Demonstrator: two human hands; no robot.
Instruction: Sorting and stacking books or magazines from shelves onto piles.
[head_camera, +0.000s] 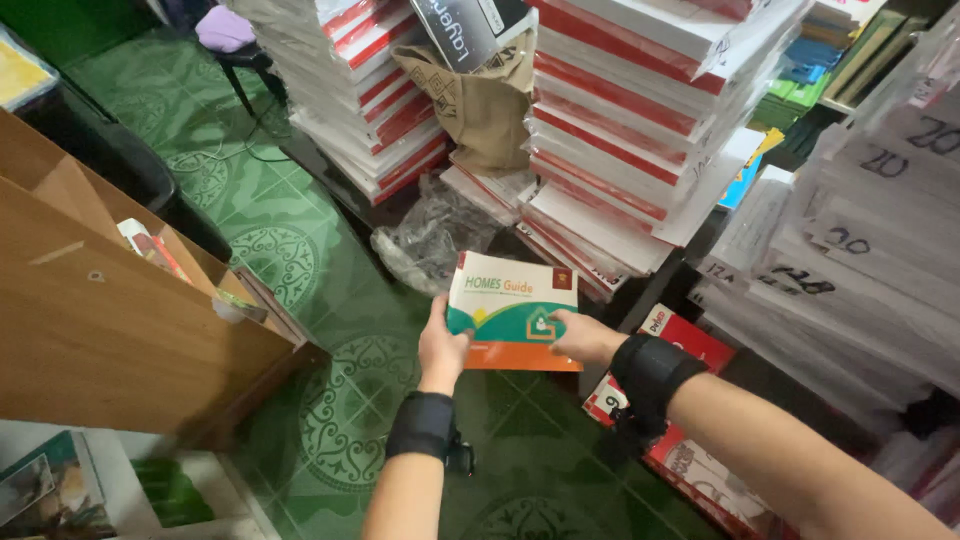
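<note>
Head view, taken from above, is dominated by 2 tall stacks of red-and-white boxes (610, 130), which rise at the top of the frame with a brown paper bag (480, 100) wedged between them. To the right, grey bundles of stacked paper (860, 230) are piled high. At the left a wooden cabinet (110, 320) is seen, with some papers tucked behind its edge. A green patterned floor (290, 230) is spread beneath everything, and a crumpled clear plastic wrap (430, 240) lies on it at the foot of the stacks.

A thin book (512, 322) with a white, green and orange cover is held in mid-air above the floor, just in front of the lowest boxes, roughly level and facing up. It is gripped at its left edge by the left hand (442, 350), thumb on the cover and fingers closed underneath. The right hand (585, 338) is laid on the right part of the cover and is judged to be closed on that edge, although its fingertips are hidden beneath. Black bands are worn on both wrists.

For the book to be handled well, an even 2-sided grip should be kept so that the thin cover is not bent. The right forearm passes just above a red box (680, 400) on the floor, so it should be kept lifted, and the leaning stacks should be given room.
</note>
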